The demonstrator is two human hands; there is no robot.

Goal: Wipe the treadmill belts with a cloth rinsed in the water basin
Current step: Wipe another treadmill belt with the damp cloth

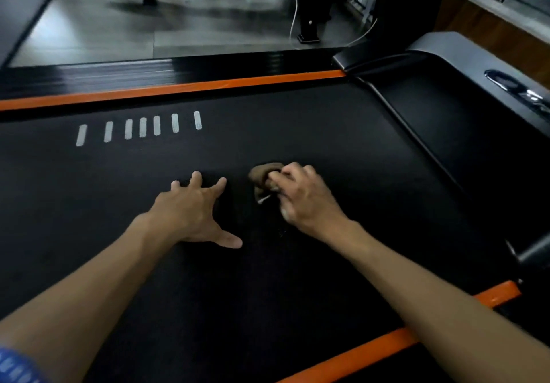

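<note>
Cloth [263, 176] bunched in right hand [300, 201] fingers on belt [327, 132]; left hand [190, 213] splayed flat.

**Bare arms, one blue sleeve edge**

Both forearms are showing bare from elbow to wrist, with no watch, band or glove appearing on either. The left hand [190, 213] and right hand [300, 201] are wearing no rings that can be made out. A blue sleeve [16, 366] with a pale, blurred pattern is peeking in at the lower left corner, by the left arm.
</note>
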